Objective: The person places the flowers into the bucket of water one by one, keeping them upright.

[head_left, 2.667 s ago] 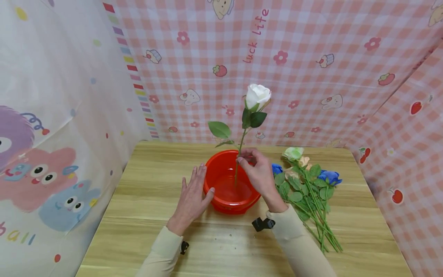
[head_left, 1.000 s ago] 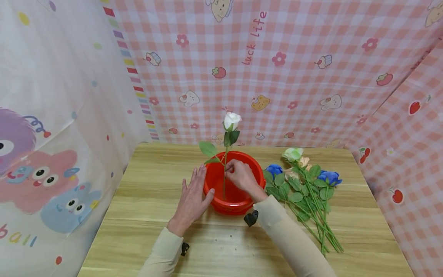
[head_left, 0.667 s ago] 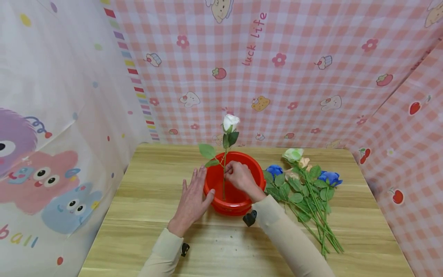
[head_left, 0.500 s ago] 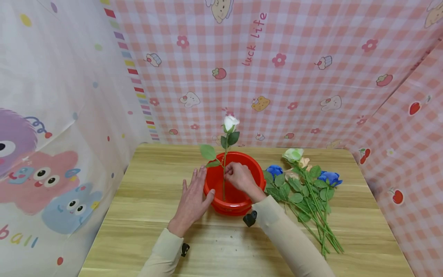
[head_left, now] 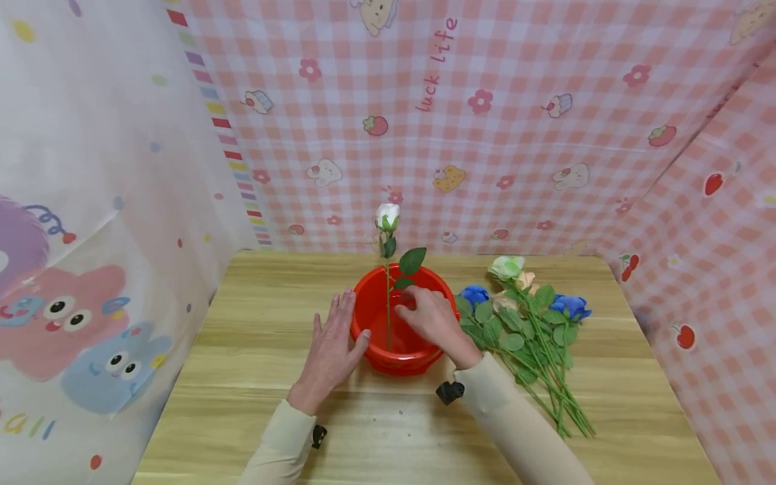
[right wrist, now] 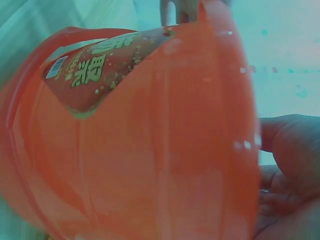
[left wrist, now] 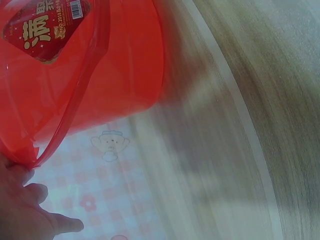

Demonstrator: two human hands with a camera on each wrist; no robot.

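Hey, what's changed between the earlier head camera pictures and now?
The white rose has been lowered into the red bucket and turned, so its larger leaf points right instead of left. The right hand moved down with it and now appears to have let go, just right of the stem. The left hand stayed against the bucket; the other roses stayed on the table.

Wooden table (head_left: 242, 377) — red bucket (head_left: 403, 366), flower pile (head_left: 536, 330)
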